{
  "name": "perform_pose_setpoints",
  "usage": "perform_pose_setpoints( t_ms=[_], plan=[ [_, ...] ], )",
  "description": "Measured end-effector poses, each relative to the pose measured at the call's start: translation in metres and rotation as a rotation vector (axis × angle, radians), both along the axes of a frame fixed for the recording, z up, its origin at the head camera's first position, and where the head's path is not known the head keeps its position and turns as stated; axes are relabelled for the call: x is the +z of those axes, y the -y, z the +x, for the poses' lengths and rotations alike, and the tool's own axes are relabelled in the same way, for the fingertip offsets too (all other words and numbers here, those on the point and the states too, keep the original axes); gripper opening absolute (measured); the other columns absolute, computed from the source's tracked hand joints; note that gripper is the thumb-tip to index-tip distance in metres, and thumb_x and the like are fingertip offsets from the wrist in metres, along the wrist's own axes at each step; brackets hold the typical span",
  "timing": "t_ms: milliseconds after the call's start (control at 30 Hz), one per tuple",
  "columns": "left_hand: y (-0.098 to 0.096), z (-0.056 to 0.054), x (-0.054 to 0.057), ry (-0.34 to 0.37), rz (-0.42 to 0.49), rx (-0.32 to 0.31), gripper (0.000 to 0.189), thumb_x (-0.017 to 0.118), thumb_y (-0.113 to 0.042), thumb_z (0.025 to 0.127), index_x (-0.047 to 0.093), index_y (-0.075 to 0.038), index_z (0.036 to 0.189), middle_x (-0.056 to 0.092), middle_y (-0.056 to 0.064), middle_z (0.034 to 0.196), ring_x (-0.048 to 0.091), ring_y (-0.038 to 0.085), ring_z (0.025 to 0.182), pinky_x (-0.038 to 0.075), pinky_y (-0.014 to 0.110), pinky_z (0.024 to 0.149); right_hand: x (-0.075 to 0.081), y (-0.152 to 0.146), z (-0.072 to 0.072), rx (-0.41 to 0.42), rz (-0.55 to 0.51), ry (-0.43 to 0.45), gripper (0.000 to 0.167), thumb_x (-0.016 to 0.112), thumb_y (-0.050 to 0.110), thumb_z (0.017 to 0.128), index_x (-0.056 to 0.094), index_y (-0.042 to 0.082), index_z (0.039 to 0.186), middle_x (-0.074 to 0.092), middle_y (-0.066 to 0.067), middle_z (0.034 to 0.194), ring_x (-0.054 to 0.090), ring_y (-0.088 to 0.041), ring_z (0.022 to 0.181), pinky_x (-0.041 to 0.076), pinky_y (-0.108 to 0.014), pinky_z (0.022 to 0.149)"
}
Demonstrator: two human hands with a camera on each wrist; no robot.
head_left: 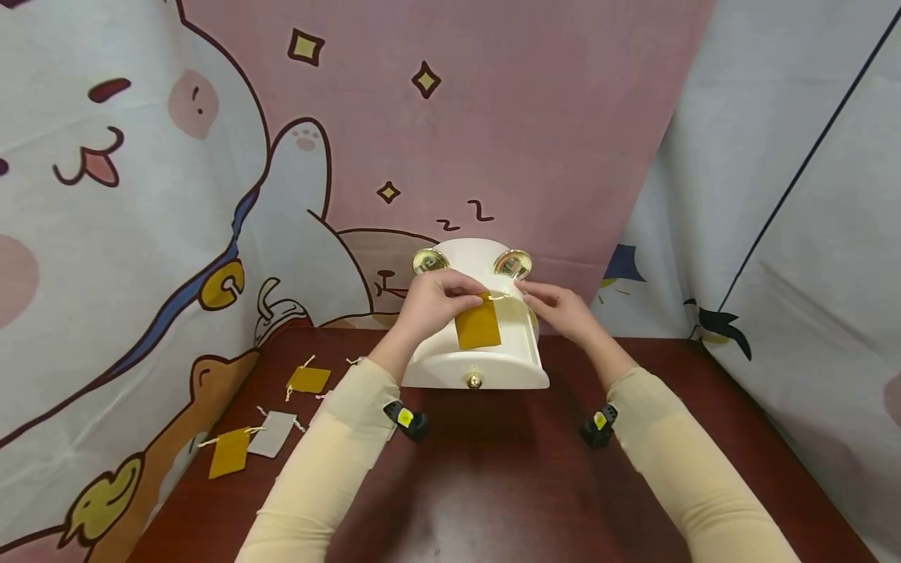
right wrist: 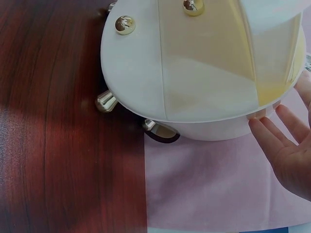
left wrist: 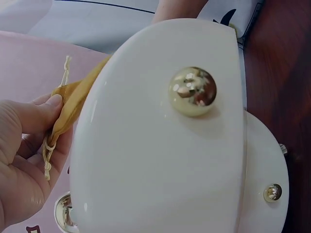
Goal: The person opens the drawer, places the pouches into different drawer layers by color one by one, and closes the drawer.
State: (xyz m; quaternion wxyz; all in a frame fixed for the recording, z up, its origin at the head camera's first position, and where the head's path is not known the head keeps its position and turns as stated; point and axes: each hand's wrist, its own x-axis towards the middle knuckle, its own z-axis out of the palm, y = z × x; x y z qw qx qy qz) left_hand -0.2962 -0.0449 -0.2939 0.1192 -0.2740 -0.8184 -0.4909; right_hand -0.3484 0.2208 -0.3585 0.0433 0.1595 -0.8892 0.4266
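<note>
In the head view my left hand (head_left: 438,306) pinches the top of a mustard-yellow drawstring pouch (head_left: 479,327). The pouch hangs over the pulled-out drawer (head_left: 432,371) of a white rounded box (head_left: 468,252) with gold knobs and two round gold pieces on top. Cream cords dangle from the pouch (left wrist: 80,97) in the left wrist view, where the drawer front hides part of it. My right hand (head_left: 563,310) is at the box's right side. Its extended fingertips (right wrist: 265,125) rest along the box's side in the right wrist view.
On the left of the dark red table (head_left: 704,453) lie a yellow pouch (head_left: 310,380), another yellow pouch (head_left: 230,453) and a grey-white pouch (head_left: 274,434). More cords show beside my left sleeve (head_left: 327,461). A printed cloth (head_left: 528,117) stands behind the table.
</note>
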Motion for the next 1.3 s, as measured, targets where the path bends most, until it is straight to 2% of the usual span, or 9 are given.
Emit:
perform_pose_setpoints(
  t_ms=[200, 367, 567, 800, 1100, 1300],
  plan=[
    [-0.009, -0.006, 0.006, 0.031, -0.048, 0.036, 0.011, 0.077, -0.011, 0.087, 0.08, -0.01, 0.098, 0.075, 0.0, 0.093, 0.068, 0.011, 0.085, 0.055, 0.021, 0.074, 0.001, 0.0, 0.001, -0.01, 0.002, 0.009, 0.049, 0.06, 0.043, 0.098, 0.055, 0.023, 0.143, 0.051, -0.009, 0.146, 0.047, -0.033, 0.132, 0.038, -0.054, 0.107],
    [-0.018, -0.012, 0.008, 0.026, -0.067, 0.043, 0.011, 0.077, -0.011, 0.087, 0.08, -0.01, 0.098, 0.075, 0.0, 0.096, 0.069, 0.01, 0.089, 0.053, 0.02, 0.077, 0.001, 0.0, 0.0, -0.005, -0.004, -0.001, 0.049, 0.059, 0.041, 0.099, 0.056, 0.017, 0.142, 0.053, -0.01, 0.144, 0.049, -0.034, 0.131, 0.039, -0.053, 0.106],
    [-0.028, -0.019, 0.007, 0.024, -0.06, 0.023, 0.012, 0.077, -0.008, 0.086, 0.08, -0.006, 0.097, 0.076, 0.005, 0.095, 0.069, 0.013, 0.09, 0.052, 0.018, 0.078, 0.001, 0.0, 0.0, 0.006, -0.005, -0.014, 0.048, 0.059, 0.039, 0.1, 0.056, 0.017, 0.142, 0.052, -0.008, 0.145, 0.049, -0.033, 0.13, 0.04, -0.052, 0.106],
    [-0.034, -0.022, 0.0, 0.005, -0.091, 0.032, 0.01, 0.078, -0.007, 0.085, 0.08, -0.006, 0.095, 0.076, 0.005, 0.095, 0.069, 0.013, 0.088, 0.051, 0.017, 0.077, 0.001, 0.0, 0.001, 0.002, -0.003, 0.002, 0.046, 0.058, 0.037, 0.1, 0.055, 0.019, 0.143, 0.051, -0.011, 0.146, 0.051, -0.035, 0.129, 0.042, -0.053, 0.104],
    [-0.029, -0.021, -0.007, -0.002, -0.133, 0.059, 0.019, 0.075, -0.009, 0.089, 0.077, -0.007, 0.107, 0.073, 0.007, 0.108, 0.068, 0.018, 0.097, 0.051, 0.021, 0.085, 0.001, -0.001, 0.001, 0.013, -0.009, 0.0, 0.046, 0.059, 0.035, 0.1, 0.055, 0.018, 0.143, 0.05, -0.013, 0.146, 0.048, -0.035, 0.131, 0.04, -0.055, 0.105],
    [-0.016, -0.015, -0.01, 0.002, -0.098, 0.051, 0.022, 0.074, -0.015, 0.091, 0.076, -0.008, 0.111, 0.073, 0.005, 0.109, 0.068, 0.016, 0.096, 0.052, 0.023, 0.085, 0.001, -0.001, 0.001, 0.012, -0.021, 0.005, 0.046, 0.06, 0.035, 0.1, 0.056, 0.018, 0.143, 0.05, -0.012, 0.146, 0.047, -0.034, 0.132, 0.039, -0.054, 0.106]
  ],
)
